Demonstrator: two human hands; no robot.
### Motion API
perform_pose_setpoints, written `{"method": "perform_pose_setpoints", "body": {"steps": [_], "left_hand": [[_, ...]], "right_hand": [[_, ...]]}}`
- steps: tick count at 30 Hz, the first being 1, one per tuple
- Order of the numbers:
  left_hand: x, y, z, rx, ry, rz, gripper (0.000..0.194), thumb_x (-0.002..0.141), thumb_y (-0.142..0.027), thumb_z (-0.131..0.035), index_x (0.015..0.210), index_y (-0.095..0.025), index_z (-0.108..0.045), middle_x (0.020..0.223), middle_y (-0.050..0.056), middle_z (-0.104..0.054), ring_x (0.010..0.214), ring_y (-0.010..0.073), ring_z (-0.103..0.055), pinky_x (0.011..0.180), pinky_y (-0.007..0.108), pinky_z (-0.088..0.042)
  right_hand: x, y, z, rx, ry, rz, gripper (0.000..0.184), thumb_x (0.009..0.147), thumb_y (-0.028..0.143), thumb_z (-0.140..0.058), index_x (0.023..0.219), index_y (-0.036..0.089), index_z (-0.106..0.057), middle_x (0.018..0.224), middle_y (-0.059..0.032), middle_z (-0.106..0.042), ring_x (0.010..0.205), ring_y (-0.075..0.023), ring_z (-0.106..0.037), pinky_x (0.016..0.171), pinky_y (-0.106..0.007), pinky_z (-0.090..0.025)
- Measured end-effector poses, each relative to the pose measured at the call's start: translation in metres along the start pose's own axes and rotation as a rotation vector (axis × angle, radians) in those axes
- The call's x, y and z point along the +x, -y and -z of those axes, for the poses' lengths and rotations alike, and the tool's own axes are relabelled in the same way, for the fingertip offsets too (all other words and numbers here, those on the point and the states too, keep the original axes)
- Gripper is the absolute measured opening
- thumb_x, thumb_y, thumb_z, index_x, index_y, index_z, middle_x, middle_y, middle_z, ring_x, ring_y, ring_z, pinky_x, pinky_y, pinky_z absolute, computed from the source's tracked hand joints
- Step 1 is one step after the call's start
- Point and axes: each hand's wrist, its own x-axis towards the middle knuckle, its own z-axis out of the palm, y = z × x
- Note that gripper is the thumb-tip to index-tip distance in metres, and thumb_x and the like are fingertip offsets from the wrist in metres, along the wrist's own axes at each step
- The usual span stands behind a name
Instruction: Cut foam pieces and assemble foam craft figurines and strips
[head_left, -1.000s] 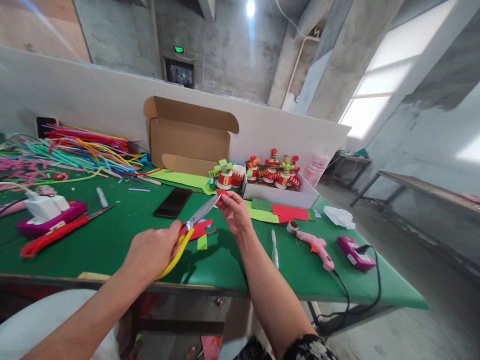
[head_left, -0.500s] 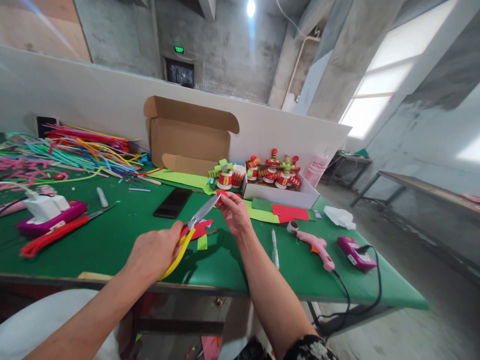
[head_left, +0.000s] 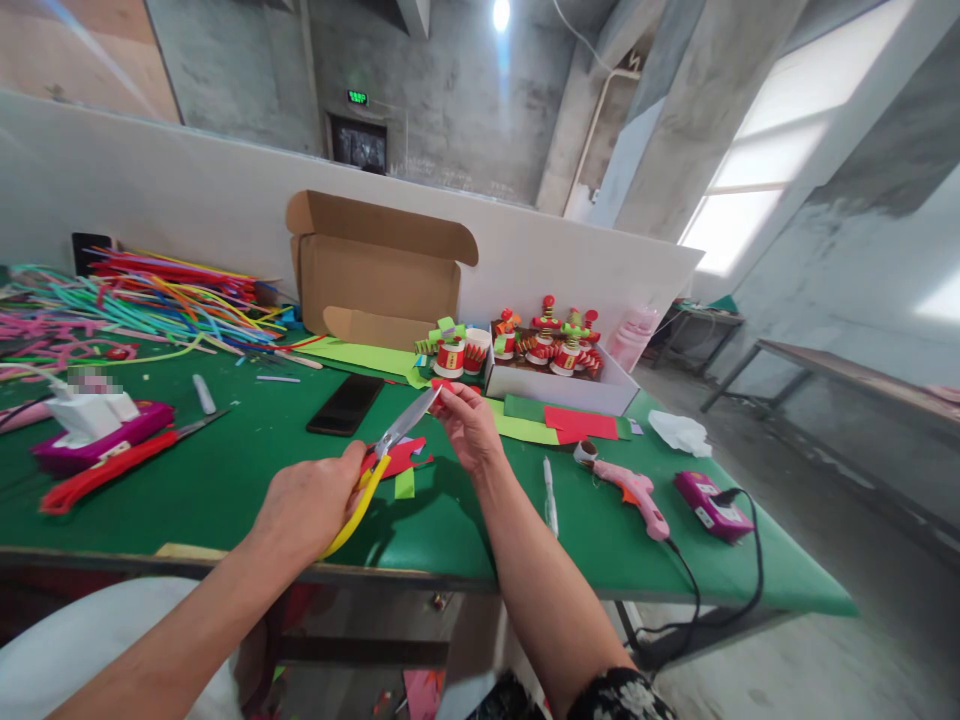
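Observation:
My left hand [head_left: 304, 508] is closed around the yellow handles of a pair of scissors [head_left: 409, 419]. Their blades point up and right, and the tips meet a small piece of red paper [head_left: 444, 385]. That paper is pinched in the fingers of my right hand [head_left: 471, 430], which partly hide it. On the table below the blades lie red paper scraps [head_left: 405, 456] and a light green scrap [head_left: 404, 485]. Just beyond my right hand stands a small paper-cup figure [head_left: 450, 357] with green folded-paper arms.
A black phone [head_left: 345, 405] lies behind the scissors. To the right are a white pen [head_left: 550, 495], a pink glue gun [head_left: 634, 495] and a purple power strip [head_left: 712, 508]. A white box [head_left: 555, 388] holds several figures. Red-handled scissors [head_left: 112, 470] lie left, before a pipe-cleaner pile [head_left: 172, 300].

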Motion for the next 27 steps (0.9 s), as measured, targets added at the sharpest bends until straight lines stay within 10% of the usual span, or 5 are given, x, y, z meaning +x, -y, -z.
{"method": "perform_pose_setpoints", "body": {"steps": [27], "left_hand": [[-0.0012,0.0008,0.0026,0.006,-0.016,-0.005,0.032,0.09,-0.02,-0.037,0.114,-0.014,-0.058,0.088,0.019,-0.075,0.087,0.0375,-0.073,0.066,0.039,-0.051]], "right_hand": [[-0.0025,0.0036,-0.0024,-0.036,-0.016,0.008,0.024,0.057,0.031,-0.088,0.066,0.02,-0.068,0.071,0.0007,-0.07,0.069,-0.0133,-0.062,0.077,-0.029,-0.052]]}}
